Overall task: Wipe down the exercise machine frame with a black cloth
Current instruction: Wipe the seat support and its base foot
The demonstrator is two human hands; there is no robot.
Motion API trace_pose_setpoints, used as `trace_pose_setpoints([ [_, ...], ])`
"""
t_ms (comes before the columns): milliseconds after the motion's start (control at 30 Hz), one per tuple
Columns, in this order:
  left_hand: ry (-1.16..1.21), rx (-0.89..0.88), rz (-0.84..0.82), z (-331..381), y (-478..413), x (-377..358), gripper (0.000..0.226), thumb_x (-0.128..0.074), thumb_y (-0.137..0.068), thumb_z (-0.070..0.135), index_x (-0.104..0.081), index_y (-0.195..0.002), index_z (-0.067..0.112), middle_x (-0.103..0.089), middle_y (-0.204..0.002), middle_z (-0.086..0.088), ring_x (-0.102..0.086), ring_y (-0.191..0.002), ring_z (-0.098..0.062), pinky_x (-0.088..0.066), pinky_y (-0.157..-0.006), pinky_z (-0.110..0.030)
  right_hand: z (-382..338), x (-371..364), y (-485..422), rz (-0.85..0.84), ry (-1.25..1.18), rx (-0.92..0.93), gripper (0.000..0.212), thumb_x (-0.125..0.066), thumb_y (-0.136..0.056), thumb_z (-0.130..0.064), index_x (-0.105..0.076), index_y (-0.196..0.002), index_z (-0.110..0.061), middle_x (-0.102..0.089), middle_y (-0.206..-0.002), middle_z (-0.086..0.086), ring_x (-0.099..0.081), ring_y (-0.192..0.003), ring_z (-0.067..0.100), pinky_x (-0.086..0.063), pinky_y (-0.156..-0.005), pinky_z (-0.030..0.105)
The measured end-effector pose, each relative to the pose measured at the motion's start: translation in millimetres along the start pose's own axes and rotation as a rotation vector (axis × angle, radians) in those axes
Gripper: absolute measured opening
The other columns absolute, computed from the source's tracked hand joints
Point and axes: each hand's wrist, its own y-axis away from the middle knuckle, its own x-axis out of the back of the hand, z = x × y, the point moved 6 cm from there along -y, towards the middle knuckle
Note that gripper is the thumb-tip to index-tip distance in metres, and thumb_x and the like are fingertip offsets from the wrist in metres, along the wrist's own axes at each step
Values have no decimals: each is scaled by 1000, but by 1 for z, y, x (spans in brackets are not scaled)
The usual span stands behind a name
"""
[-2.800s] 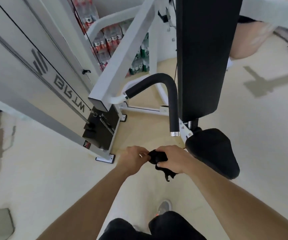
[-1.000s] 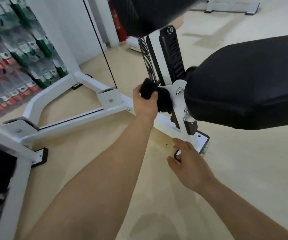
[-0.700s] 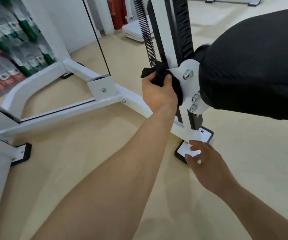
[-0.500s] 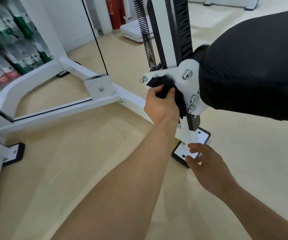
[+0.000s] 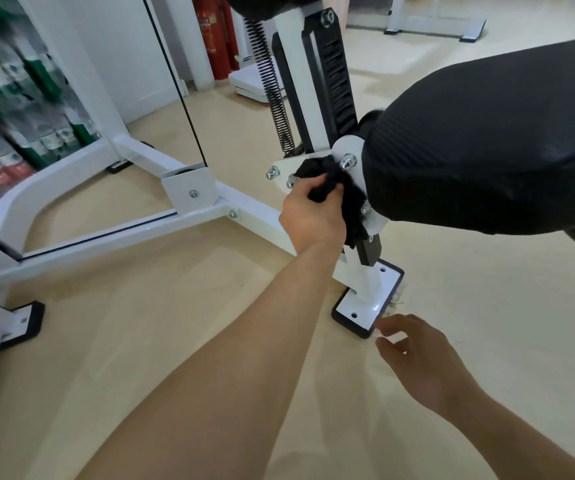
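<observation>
The black cloth [image 5: 327,180] is gripped in the curled fingers [image 5: 308,186] of the left hand [image 5: 310,216] and pressed against the white bracket [image 5: 284,167] of the machine frame [image 5: 106,233], just beside the black seat pad [image 5: 486,161]. The right hand [image 5: 421,358] is held low, its fingers loosely spread and empty, just beside the foot plate [image 5: 362,303] on the floor [image 5: 486,306].

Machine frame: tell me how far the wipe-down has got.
Done: nothing shows which parts are already wiped. In hand: the left hand grips the black cloth against the white seat bracket, by its bolts. Left, seemingly: the upright post, base rail and foot plate, where the open right hand hovers.
</observation>
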Motion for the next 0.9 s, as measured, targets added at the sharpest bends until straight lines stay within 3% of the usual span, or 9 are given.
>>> trace_pose_setpoints([
  [133, 19, -36, -41, 27, -3, 9, 24, -74, -88, 23, -75, -112, 27, -73, -101, 13, -66, -95, -6, -53, -95, -25, -9, 7, 4, 5, 7, 8, 15, -58, -94, -31, -61, -106, -38, -59, -109, -21, -61, -87, -4, -48, -78, 22],
  [233, 11, -227, -98, 60, 3, 11, 28, -71, -90, 22, -74, -117, 27, -71, -114, 11, -62, -105, -3, -46, -98, -17, -21, 9, 6, 9, -20, 19, 15, -58, -93, -29, -63, -104, -38, -60, -109, -19, -61, -90, -2, -49, -79, 23],
  [367, -222, -550, -188, 73, 17, 7, 27, -67, -94, 24, -74, -120, 22, -65, -124, 3, -55, -115, -7, -34, -99, -6, -34, 6, 5, 2, -38, 33, 14, -58, -93, -27, -63, -99, -39, -61, -105, -19, -61, -85, -1, -49, -73, 20],
  [500, -276, -649, -205, 71, 12, 9, 22, -62, -97, 22, -76, -115, 22, -66, -121, 5, -56, -116, -9, -30, -98, -3, -39, 1, 3, -22, -14, 60, 18, -58, -93, -26, -64, -104, -39, -60, -106, -20, -60, -90, -2, -45, -74, 17],
  [633, -199, -561, -218, 62, 3, 12, 15, -72, -88, 17, -79, -94, 28, -64, -102, 18, -57, -99, 3, -42, -94, -12, -47, 10, -1, 29, 5, 86, 15, -58, -94, -27, -61, -102, -40, -59, -101, -18, -60, -88, -1, -44, -74, 22],
  [767, -150, -349, -247, 40, -3, 16, 24, -76, -83, 16, -61, -80, 34, -64, -87, 21, -57, -88, 10, -45, -78, -9, -61, 23, -8, 67, 25, 130, 14, -58, -95, -28, -63, -105, -35, -59, -102, -18, -59, -85, -2, -45, -73, 24],
  [833, -100, -235, -255, 33, -1, 14, 19, -77, -83, 24, -60, -81, 32, -65, -90, 17, -60, -90, 4, -48, -80, -14, -65, 28, -11, 73, 32, 145, 15, -58, -95, -27, -64, -107, -34, -59, -105, -18, -59, -84, -3, -44, -71, 21],
  [900, 27, -92, -251, 29, 2, 13, 7, -71, -87, 30, -65, -83, 31, -69, -97, 8, -65, -96, -8, -55, -91, -31, -64, 32, -13, 79, 35, 145, 15, -59, -95, -27, -64, -107, -33, -59, -106, -19, -61, -84, -1, -45, -72, 23],
])
